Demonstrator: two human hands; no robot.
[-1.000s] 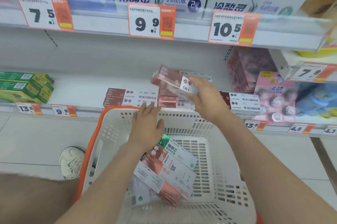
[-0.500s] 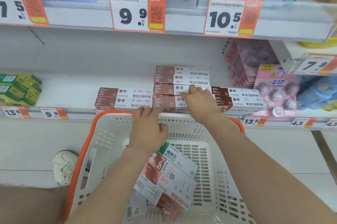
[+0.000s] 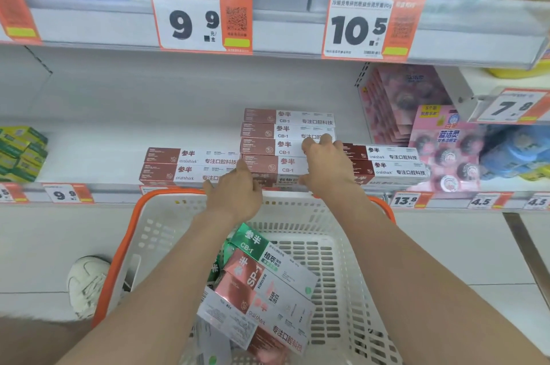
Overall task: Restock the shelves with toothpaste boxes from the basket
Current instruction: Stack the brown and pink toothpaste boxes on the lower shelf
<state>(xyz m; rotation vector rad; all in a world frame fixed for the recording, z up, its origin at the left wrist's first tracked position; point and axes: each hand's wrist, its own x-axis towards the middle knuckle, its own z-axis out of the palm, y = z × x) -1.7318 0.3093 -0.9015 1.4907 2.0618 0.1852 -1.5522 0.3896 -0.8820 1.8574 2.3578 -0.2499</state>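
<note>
— Five lots, left to right. First?
— Green cartons (image 3: 20,153), nine o'clock on the shelf (image 3: 119,132). Printed card, square-edged, piled. Not our stock.
— Second?
— Left stack (image 3: 190,165) of maroon-and-white toothpaste boxes, two high. Long, slim, sharp-cornered card with a slight sheen. It sits just beside the centre stack.
— Third, with the hands?
— Centre stack (image 3: 285,126), twelve o'clock of the basket (image 3: 119,245): at least four CB-1 boxes high, well above its neighbours. Left hand (image 3: 235,195) is released, fingers straight, tips touching the stack's lower left end. Right hand (image 3: 327,168) lies loosely flat on the front face, grasping nothing.
— Fourth?
— Right stack (image 3: 387,165), two high, same card, touching the centre one. Past it, at three o'clock, are pink packs (image 3: 443,150), glossy, with round shapes showing through.
— Fifth, the remaining stock?
— Loose boxes (image 3: 262,284) at six o'clock, slanted in a heap inside the basket. One is green-ended, the rest maroon and white. The basket is white perforated plastic with an orange rim.
— Hazards?
— Judgement only. Smooth card slides on smooth card, so an uneven push from either hand could skew the tall column or tip its top box onto a neighbour. The heap holds SP-1 and green cartons, so a hasty grab could put the wrong line on the CB-1 pile.
</note>
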